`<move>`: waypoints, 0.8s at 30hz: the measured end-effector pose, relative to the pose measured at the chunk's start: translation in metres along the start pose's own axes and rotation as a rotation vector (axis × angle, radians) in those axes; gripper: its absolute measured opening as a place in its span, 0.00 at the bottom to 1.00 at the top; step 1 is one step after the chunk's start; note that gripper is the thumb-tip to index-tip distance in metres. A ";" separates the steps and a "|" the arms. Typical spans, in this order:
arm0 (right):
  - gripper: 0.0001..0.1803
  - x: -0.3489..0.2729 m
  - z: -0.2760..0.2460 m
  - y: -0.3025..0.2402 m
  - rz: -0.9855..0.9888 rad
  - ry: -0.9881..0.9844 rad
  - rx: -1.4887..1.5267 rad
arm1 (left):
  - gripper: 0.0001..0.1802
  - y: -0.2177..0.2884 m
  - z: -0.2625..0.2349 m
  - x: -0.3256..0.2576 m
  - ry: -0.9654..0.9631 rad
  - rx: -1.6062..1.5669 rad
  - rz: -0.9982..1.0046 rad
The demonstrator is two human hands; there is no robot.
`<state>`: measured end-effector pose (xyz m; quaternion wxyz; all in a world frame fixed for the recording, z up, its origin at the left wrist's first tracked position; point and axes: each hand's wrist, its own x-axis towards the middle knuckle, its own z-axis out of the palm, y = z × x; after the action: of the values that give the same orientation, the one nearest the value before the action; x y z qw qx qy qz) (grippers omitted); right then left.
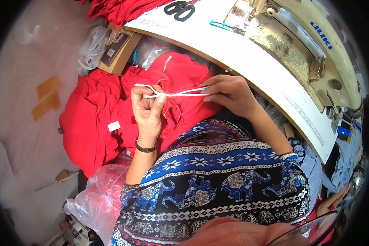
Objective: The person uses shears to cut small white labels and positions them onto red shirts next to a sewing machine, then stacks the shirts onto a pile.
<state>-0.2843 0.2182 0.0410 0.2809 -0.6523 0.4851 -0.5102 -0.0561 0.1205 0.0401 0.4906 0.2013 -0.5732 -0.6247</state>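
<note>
A white cord [180,94] is stretched between my two hands, doubled into strands that cross near the left fingers. My left hand [147,108] pinches it between thumb and fingertips, and a short loose end sticks out to the left. At the other end, my right hand [229,94] grips the strands with its fingertips. Red fabric [188,74] lies bunched under both hands. Another red heap [90,123] with a small white label [114,126] spreads to the left. Whether the cord is joined to the red fabric, I cannot tell.
At the right stands a worn cream sewing machine [283,45] on a white table [274,74]. Black-handled scissors [179,10] and a light blue tool [227,27] lie on it. A cardboard box [129,49] sits beyond the fabric. Clear plastic [106,180] is at lower left.
</note>
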 end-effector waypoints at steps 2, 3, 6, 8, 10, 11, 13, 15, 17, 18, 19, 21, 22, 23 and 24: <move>0.09 -0.004 0.002 0.012 0.023 0.066 -0.004 | 0.20 -0.009 0.004 0.001 -0.008 -0.018 -0.030; 0.11 -0.007 0.006 0.018 0.087 0.091 0.132 | 0.20 -0.016 0.006 0.001 -0.003 -0.020 -0.037; 0.22 -0.010 0.014 0.032 0.296 0.162 0.438 | 0.19 -0.037 0.010 0.000 0.045 -0.066 -0.090; 0.25 -0.010 0.014 0.033 0.362 0.087 0.224 | 0.18 -0.046 0.012 -0.003 0.041 -0.061 -0.124; 0.28 -0.008 0.014 0.026 0.257 0.073 -0.039 | 0.18 -0.050 0.014 -0.007 0.015 -0.010 -0.116; 0.30 -0.005 0.014 0.022 0.101 0.121 -0.188 | 0.18 -0.051 0.015 -0.008 0.005 0.010 -0.099; 0.35 0.004 0.019 0.013 -0.075 0.123 -0.330 | 0.18 -0.050 0.018 -0.010 0.005 0.022 -0.105; 0.38 0.017 0.027 0.008 -0.136 0.012 -0.335 | 0.18 -0.048 0.022 -0.010 0.019 0.020 -0.100; 0.32 0.030 0.035 0.008 -0.092 -0.030 -0.299 | 0.19 -0.044 0.023 -0.009 0.052 0.030 -0.140; 0.29 0.035 0.038 0.009 -0.078 -0.087 -0.279 | 0.20 -0.042 0.022 -0.008 0.064 0.043 -0.164; 0.27 0.038 0.040 0.010 -0.032 -0.136 -0.259 | 0.20 -0.040 0.022 -0.007 0.089 0.061 -0.202; 0.22 0.040 0.042 0.012 -0.024 -0.111 -0.246 | 0.20 -0.036 0.019 -0.007 0.075 0.017 -0.232; 0.21 0.039 0.042 0.012 0.013 -0.129 -0.238 | 0.20 -0.035 0.018 -0.006 0.078 0.006 -0.251; 0.20 0.038 0.042 0.012 0.051 -0.144 -0.233 | 0.19 -0.035 0.018 -0.006 0.083 -0.008 -0.273; 0.19 0.036 0.042 0.011 0.038 -0.126 -0.270 | 0.20 -0.034 0.018 -0.005 0.067 -0.033 -0.250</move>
<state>-0.2488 0.1756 0.0321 0.2303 -0.7053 0.5431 -0.3931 -0.0815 0.1295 0.0118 0.4310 0.2839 -0.5167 -0.6831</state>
